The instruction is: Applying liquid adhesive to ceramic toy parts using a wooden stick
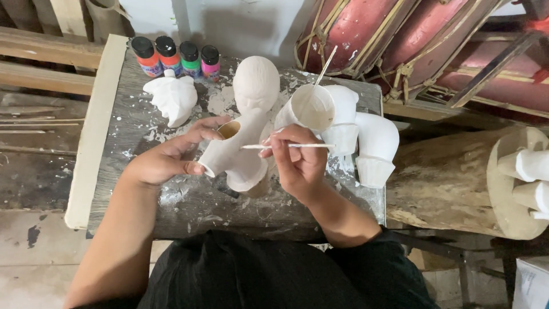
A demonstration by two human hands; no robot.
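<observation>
White figurine torso sits over the middle of the worktop, gripped in my left hand by its open arm stub. My right hand pinches a thin white brush lying level across it. Just beyond stand a white cup, a bald head and four paint bottles at the far left.

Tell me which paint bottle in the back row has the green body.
The green paint bottle, third from the left, between the blue-labelled bottle and the pink bottle.

White figure, white brush; bottles orange, red, green, pink, black caps; drums probably red.
</observation>
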